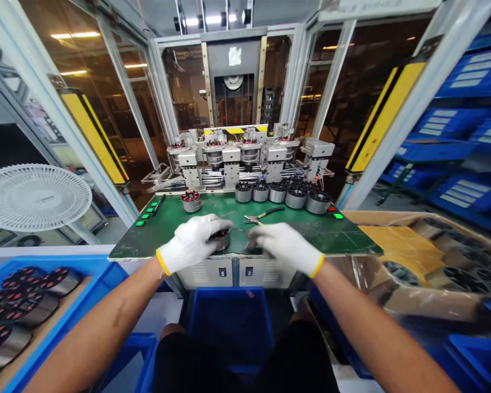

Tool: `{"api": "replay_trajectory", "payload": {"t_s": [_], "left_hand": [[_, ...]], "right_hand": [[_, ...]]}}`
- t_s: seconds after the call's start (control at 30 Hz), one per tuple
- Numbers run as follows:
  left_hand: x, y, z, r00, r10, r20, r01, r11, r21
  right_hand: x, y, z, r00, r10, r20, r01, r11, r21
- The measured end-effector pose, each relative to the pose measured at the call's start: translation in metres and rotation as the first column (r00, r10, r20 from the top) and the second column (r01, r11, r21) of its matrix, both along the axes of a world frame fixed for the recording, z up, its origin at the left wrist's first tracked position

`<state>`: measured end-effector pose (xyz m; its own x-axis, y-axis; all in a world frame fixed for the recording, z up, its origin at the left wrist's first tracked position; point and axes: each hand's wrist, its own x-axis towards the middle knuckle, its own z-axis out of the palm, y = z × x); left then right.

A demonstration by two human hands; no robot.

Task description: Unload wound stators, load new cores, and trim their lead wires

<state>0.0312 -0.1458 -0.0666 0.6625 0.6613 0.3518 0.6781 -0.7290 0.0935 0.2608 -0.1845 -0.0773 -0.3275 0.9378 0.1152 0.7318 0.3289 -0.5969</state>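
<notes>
Stator (221,241) just under left-glove fingers (215,225)

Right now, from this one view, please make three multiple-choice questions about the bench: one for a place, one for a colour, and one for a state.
1. Where do the pliers lie?
A) In the blue crate
B) On the green workbench
C) In the right hand

2. What colour are the glove cuffs?
A) Yellow
B) Red
C) Blue

3. What is the left hand doing?
A) Holding the pliers
B) Lifting the blue crate
C) Touching a wound stator

Answers:
1. B, they lie on the green top.
2. A, yellow bands edge both gloves.
3. C, the glove is against the stator's top.
</notes>
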Motion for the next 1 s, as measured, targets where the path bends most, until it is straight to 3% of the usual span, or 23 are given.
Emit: {"api": "replay_trajectory", "payload": {"t_s": [0.07,0.1,0.17,0.23,0.33,0.37,0.43,0.53,0.6,0.67,0.73,0.8,0.87,0.93,1.0], "left_hand": [[-0.003,0.000,-0.019,0.994,0.036,0.102,-0.043,0.997,0.070],[-0.003,0.000,-0.030,0.987,0.042,0.154,-0.060,0.992,0.113],[-0.002,0.002,-0.046,0.972,0.012,0.234,-0.055,0.982,0.178],[-0.001,0.004,-0.052,0.964,-0.017,0.265,-0.035,0.981,0.191],[0.001,0.005,-0.039,0.972,0.031,0.233,-0.056,0.993,0.101],[0.002,0.005,-0.031,0.975,0.058,0.215,-0.070,0.996,0.049],[0.006,0.005,-0.011,0.980,0.112,0.165,-0.104,0.993,-0.056],[0.011,0.007,0.015,0.981,0.177,0.074,-0.164,0.974,-0.156],[0.010,0.006,0.022,0.990,0.141,0.026,-0.134,0.974,-0.182],[0.006,0.003,0.019,0.998,0.061,0.012,-0.058,0.985,-0.165],[0.001,0.000,0.006,0.999,0.019,0.028,-0.016,0.996,-0.090],[0.000,-0.002,-0.013,0.996,0.027,0.085,-0.028,0.999,0.021],[0.000,-0.002,-0.030,0.989,0.023,0.145,-0.040,0.992,0.117],[0.001,-0.001,-0.040,0.985,0.009,0.172,-0.037,0.986,0.163],[0.002,0.001,-0.041,0.985,0.012,0.174,-0.039,0.987,0.156]], "right_hand": [[0.012,0.003,0.019,0.981,-0.194,-0.011,0.194,0.977,0.090],[0.012,0.004,0.027,0.978,-0.209,0.024,0.201,0.963,0.179],[0.001,0.003,0.037,0.965,-0.141,0.221,0.062,0.942,0.330],[-0.015,0.003,0.036,0.862,-0.120,0.492,-0.078,0.929,0.363],[-0.032,0.004,0.019,0.682,-0.111,0.723,-0.145,0.948,0.282],[-0.036,0.004,0.011,0.671,-0.077,0.737,-0.172,0.951,0.257],[-0.040,0.005,-0.006,0.730,0.004,0.684,-0.216,0.950,0.224],[-0.041,0.004,-0.020,0.897,0.113,0.428,-0.202,0.965,0.167],[-0.034,0.002,-0.018,0.957,0.184,0.223,-0.198,0.979,0.041],[-0.023,-0.007,-0.008,0.974,0.162,0.156,-0.154,0.986,-0.058],[-0.013,-0.021,0.007,0.968,0.072,0.241,-0.062,0.997,-0.048],[-0.010,-0.038,0.023,0.955,0.058,0.292,-0.084,0.993,0.078],[-0.015,-0.047,0.033,0.953,0.065,0.296,-0.148,0.952,0.268],[-0.023,-0.044,0.036,0.926,-0.042,0.375,-0.132,0.895,0.427],[-0.030,-0.031,0.030,0.814,-0.196,0.547,-0.094,0.885,0.456]]}}
